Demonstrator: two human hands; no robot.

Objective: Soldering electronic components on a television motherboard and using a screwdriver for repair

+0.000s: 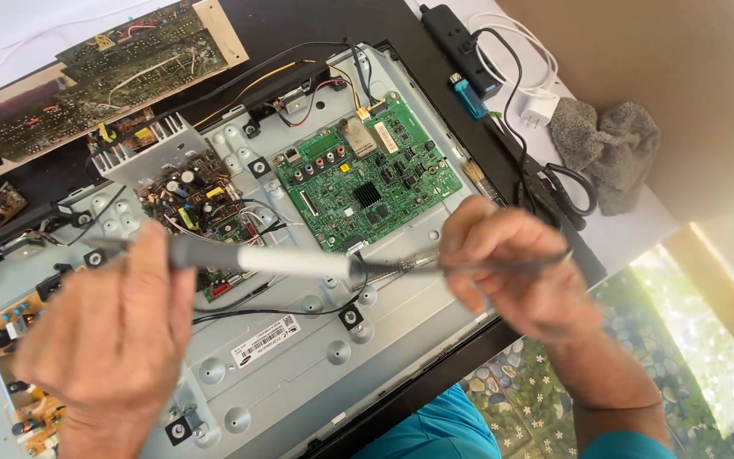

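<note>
While the left hand (116, 327) pinches the soldering iron (290, 262) handle, the right hand's (516, 272) grip clamps its tip end.

A single head-worn camera looks steeply down, close over an opened television chassis (299, 357). The green circuit board (367, 174) sits toward twelve o'clock.

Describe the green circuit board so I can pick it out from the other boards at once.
Start at the large grey metal back panel of the opened flat screen that fills the table. The green circuit board sits near its upper middle, just above the tool held between both hands. It alone is bright green, with coloured round sockets along its left edge and a small black finned heatsink.
</note>
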